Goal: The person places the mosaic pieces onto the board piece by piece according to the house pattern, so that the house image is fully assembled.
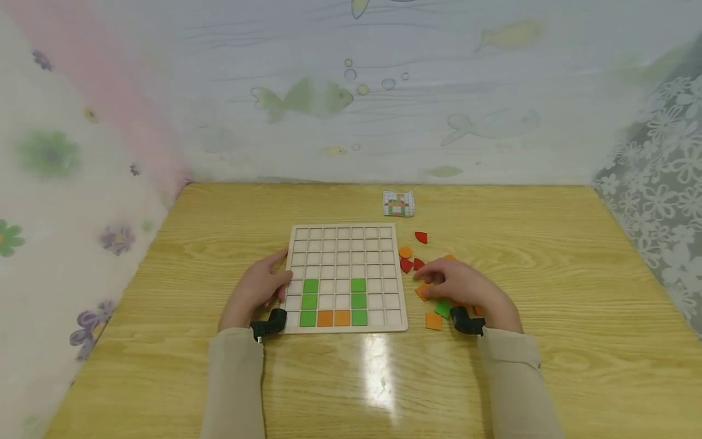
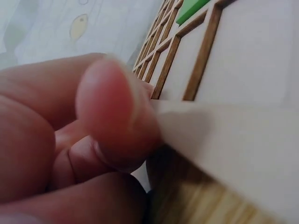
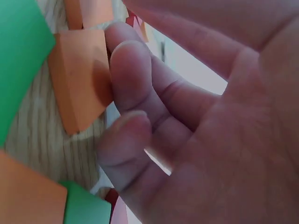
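Note:
A pale wooden grid board (image 1: 342,260) lies on the table. Green square tiles (image 1: 358,300) fill parts of two columns, with two orange square tiles (image 1: 333,318) between them in the bottom row. My left hand (image 1: 256,288) rests against the board's left edge; in the left wrist view a fingertip (image 2: 110,107) lies right at the rim. Among loose pieces right of the board is my right hand (image 1: 460,283), fingers loosely bent. Its fingertips meet the side of an orange square tile (image 3: 79,77) that lies on the table. The hand partly hides other tiles.
Red quarter-round pieces (image 1: 420,237) and an orange disc (image 1: 405,252) lie close to the board's right side. Another orange tile (image 1: 434,321) is nearer me, beside a green one (image 1: 442,310). Behind the board is a small pattern card (image 1: 398,204), and a painted wall (image 1: 340,140) bounds the table.

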Demonstrator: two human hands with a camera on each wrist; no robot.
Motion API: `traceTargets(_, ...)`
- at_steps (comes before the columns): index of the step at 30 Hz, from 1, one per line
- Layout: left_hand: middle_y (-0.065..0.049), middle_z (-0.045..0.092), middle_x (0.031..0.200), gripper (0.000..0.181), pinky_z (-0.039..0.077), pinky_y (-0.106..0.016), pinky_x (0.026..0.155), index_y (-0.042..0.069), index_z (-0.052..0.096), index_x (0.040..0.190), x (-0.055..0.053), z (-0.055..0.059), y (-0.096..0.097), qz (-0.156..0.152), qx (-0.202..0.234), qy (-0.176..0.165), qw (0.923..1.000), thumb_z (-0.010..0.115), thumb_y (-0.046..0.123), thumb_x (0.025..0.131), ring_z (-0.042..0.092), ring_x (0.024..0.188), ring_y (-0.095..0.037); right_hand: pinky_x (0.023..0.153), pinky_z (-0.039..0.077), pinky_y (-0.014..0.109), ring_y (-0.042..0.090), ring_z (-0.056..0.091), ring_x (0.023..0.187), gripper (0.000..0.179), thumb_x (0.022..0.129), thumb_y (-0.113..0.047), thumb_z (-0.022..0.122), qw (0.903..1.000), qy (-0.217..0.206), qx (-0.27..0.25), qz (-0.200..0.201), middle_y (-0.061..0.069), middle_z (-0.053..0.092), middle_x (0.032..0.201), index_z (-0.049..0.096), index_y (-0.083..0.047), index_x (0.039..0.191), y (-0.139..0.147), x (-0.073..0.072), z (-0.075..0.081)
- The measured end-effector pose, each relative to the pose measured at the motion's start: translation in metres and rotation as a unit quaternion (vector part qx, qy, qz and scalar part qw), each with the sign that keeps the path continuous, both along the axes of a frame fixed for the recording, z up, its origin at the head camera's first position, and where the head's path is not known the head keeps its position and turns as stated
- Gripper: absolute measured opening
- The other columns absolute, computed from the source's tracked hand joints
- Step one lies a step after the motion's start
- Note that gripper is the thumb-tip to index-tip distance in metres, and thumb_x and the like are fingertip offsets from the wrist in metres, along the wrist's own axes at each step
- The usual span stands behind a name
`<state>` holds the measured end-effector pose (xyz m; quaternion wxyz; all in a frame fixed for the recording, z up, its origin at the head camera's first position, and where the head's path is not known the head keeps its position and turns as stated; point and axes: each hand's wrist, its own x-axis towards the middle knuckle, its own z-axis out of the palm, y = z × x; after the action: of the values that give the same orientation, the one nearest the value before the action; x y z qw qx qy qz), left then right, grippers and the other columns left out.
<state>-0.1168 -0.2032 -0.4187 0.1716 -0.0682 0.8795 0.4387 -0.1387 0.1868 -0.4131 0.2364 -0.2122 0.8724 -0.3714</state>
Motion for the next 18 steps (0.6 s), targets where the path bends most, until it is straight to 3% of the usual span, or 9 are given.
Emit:
traceTargets(5,-0.008,0.052,0.052,0.062,0.036,-0.030,0.036,0.030,0.026,0.141,0.000,-0.002,0.001,-0.004,-0.007,0.015,0.9999,0.053,0.023,0.085,0.035,0.034,-0.016,0.080,0.041,0.036,0.020,0.049,0.090,0.027,0.080,-0.014,0.067,0.9993,0.010,0.035,-0.002,0.005,0.052,0.104,0.061,-0.011,0.106,-0.001,0.004,0.002)
traceTargets(11,-0.005,0.047,0.048,0.064,0.034,-0.029,0.035,0.031,0.027,0.140,-0.002,-0.004,-0.001,0.003,-0.014,0.019,0.9997,0.051,0.021,0.082,0.036,0.034,-0.017,0.079,0.043,0.036,0.020,0.050,0.087,0.020,0.079,-0.012,0.067,0.9974,0.037,0.062,-0.006,0.006,0.053,0.099,0.061,-0.007,0.098,-0.010,0.007,0.011)
traceTargets(18,-0.007,0.053,0.052,0.059,0.033,-0.029,0.035,0.030,0.028,0.140,-0.001,-0.002,-0.001,0.004,-0.007,0.024,0.9997,0.055,0.033,0.087,0.035,0.034,-0.016,0.076,0.041,0.034,0.020,0.045,0.084,0.021,0.077,-0.007,0.066,0.9965,0.031,0.077,-0.010,0.006,0.050,0.097,0.060,-0.009,0.098,-0.012,0.009,0.013)
